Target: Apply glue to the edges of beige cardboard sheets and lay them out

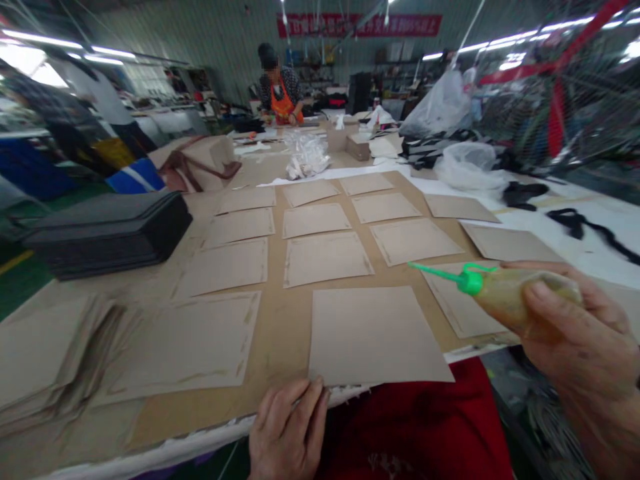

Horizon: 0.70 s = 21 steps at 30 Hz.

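Squeeze bottle (503,300), green-nozzled, in right hand (585,347), above table (283,340).
Right fingers closed round bottle; left hand (287,430), fingers bunched at plain sheet's (375,333) near-left corner, grip unclear; edge-streaked sheets (327,259) around, black stack (110,230) far left.

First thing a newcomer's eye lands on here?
Probably the green-tipped bottle, held up at the right in the right hand, its bright nozzle pointing left. Next, the brown sheets laid out in rows across the table, with the left hand at the nearest one's corner. Then the dark stack at the table's left side.
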{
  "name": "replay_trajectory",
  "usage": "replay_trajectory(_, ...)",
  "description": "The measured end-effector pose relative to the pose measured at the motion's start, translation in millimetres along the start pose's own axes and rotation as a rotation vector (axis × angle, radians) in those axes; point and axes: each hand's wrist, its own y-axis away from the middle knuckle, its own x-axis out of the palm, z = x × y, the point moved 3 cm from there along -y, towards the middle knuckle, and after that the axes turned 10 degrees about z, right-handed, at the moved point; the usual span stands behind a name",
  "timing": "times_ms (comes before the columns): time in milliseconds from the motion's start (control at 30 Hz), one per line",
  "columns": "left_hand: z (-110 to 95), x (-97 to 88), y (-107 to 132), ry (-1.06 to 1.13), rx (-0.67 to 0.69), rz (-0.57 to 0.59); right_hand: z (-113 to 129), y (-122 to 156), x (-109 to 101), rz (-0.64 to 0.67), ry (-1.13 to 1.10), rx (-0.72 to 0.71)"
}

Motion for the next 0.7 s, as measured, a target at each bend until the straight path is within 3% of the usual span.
replay_trajectory(100, 3, -0.1, 0, -0.061, 0.044, 0.012, 3, -8, -26, -0.211, -0.169, -0.017)
replay_trajectory(167, 6, 1.4, 1, -0.097, 0.093, 0.016, 5, -10, -33, -0.223, -0.159, -0.018)
replay_trajectory(267, 8, 3.9, 4, -0.113, 0.125, 0.0, 4, -9, -24, -0.093, -0.09, -0.003)
replay_trajectory(433, -3, -1.8, 10, 0.018, 0.069, -0.073, 0, -5, 15, 0.185, 0.055, 0.08)
replay_trajectory(567, -19, -6.0, 14, 0.18, 0.132, 0.004, 11, -8, 46, 0.433, 0.387, -0.106)
replay_trajectory(700, -27, -0.7, 6, 0.191, 0.174, 0.102, 16, -11, 64, 0.568, 0.485, -0.215)
